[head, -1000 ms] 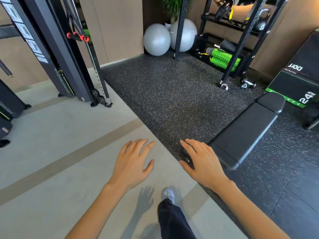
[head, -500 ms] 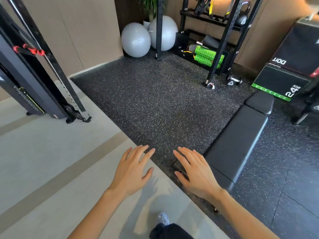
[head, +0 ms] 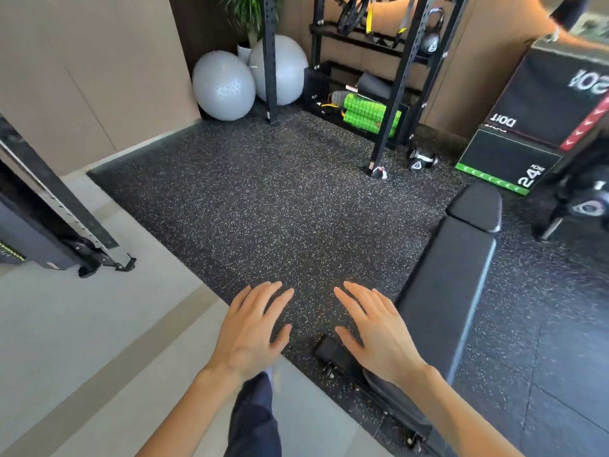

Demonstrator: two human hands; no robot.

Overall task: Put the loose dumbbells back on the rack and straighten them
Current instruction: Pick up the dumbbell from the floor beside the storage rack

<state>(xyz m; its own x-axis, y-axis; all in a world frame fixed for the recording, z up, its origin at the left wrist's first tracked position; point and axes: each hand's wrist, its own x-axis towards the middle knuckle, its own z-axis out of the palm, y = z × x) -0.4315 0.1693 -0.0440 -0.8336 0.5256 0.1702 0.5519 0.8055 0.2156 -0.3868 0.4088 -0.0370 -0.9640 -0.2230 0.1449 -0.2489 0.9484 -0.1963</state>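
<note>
My left hand (head: 250,331) and right hand (head: 379,334) hover flat, fingers spread wide, holding nothing, above the edge where speckled black rubber flooring (head: 280,209) meets pale grey tile (head: 82,324). The long black padded bench (head: 445,285) bounds my right; open flooring runs ahead to the black steel rack (head: 408,61), where small black dumbbells (head: 423,159) lie on the floor beside its foot. The black plyo box (head: 507,159) reads "24"

The rack (head: 409,61) ran past the top edge, so its upper shelves were cut off. The small dumbbell (head: 423,159) by its foot was too small to read any marking. A second dumbbell (head: 589,206) at the right edge was blurred and partly cut off. The right forearm (head: 461,407) hid the bench (head: 445,291) at its near end.
</note>
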